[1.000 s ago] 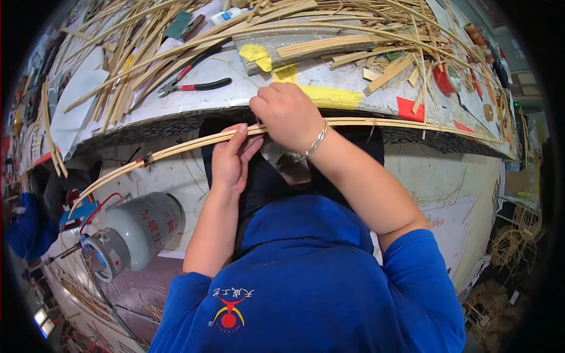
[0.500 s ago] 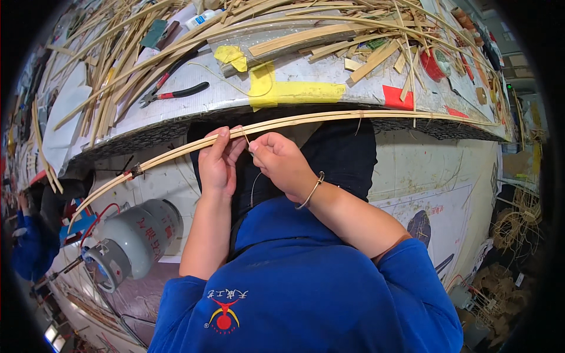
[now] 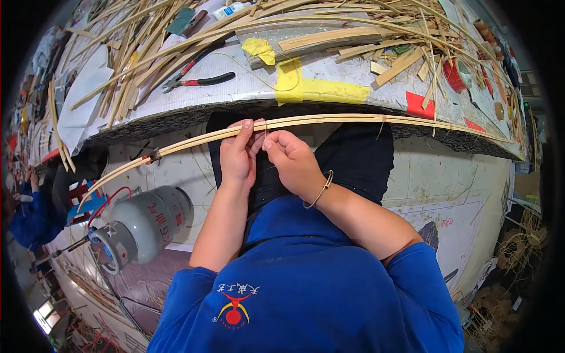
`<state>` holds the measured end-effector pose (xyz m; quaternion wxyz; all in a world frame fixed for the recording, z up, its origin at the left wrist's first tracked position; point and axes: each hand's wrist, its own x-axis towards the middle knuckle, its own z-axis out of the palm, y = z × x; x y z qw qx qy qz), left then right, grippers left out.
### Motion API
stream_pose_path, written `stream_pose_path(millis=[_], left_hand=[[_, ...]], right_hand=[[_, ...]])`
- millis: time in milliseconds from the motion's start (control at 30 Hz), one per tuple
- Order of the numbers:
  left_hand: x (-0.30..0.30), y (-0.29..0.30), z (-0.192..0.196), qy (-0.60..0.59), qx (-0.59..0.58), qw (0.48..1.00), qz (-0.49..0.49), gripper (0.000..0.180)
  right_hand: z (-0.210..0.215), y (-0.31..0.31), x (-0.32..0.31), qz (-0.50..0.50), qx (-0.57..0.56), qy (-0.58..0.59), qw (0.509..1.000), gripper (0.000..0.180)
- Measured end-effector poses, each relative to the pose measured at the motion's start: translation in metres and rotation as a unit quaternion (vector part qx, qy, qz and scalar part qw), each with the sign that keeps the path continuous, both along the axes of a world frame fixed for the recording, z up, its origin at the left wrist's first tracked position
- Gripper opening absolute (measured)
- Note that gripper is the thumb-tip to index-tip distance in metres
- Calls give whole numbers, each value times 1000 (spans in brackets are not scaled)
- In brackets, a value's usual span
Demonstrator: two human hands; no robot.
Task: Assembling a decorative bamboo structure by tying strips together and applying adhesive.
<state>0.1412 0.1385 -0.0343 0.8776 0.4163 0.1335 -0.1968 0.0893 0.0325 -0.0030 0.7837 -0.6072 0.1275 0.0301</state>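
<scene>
A long curved pair of bamboo strips (image 3: 326, 118) lies side by side across my lap, close to the table's front edge. My left hand (image 3: 239, 154) is closed round the strips from below, its thumb pressed near them. Just to the right, my right hand (image 3: 289, 159) pinches the end of a thin tie (image 3: 266, 130) that crosses the strips. A dark binding (image 3: 154, 156) joins the strips farther left. Another thin tie (image 3: 381, 126) hangs from them on the right.
The table (image 3: 235, 97) ahead carries many loose bamboo strips (image 3: 132, 82), pliers (image 3: 200, 81), yellow tape (image 3: 329, 89) and a red tape roll (image 3: 453, 76). On the floor to my left lies a grey gas cylinder (image 3: 153, 220). A person in blue (image 3: 35, 220) is at the far left.
The whole view has shifted, so the table, strips and hands appear farther right. My right hand still pinches the tie, now pulled close beneath the strips.
</scene>
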Motion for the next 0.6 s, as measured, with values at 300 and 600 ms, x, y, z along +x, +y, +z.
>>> stream_pose_path(millis=[300, 600], left_hand=[[1, 3, 6, 10, 4, 1000, -15, 17], [6, 7, 9, 9, 6, 999, -37, 17]], right_hand=[[36, -51, 62, 73, -623, -270, 730, 10], [17, -51, 87, 93, -647, -260, 711, 8]])
